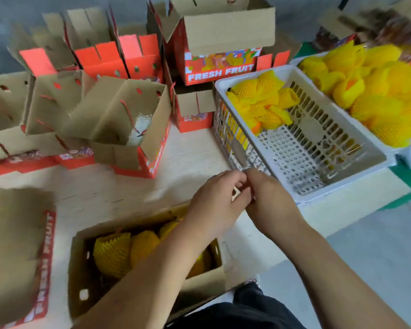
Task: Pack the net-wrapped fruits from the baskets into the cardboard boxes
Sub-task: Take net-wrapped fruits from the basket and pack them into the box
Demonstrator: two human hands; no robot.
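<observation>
My left hand [216, 203] and my right hand [268, 200] meet above the table, fingers curled and fingertips touching each other; I see no fruit in either. Below my left forearm stands an open cardboard box [77, 269] holding several yellow net-wrapped fruits [114, 255]. Just beyond my hands is a white plastic basket [375, 160], with a few net-wrapped fruits [259, 100] at its far end. To its right, a second basket [405, 148] is heaped with net-wrapped fruits [377, 91].
Several open red-and-brown boxes crowd the back left, the nearest [119, 115] with white padding inside. A stacked "FRESH FRUIT" box [221, 67] stands behind the white basket. A box with its flap down [17, 257] lies at the near left.
</observation>
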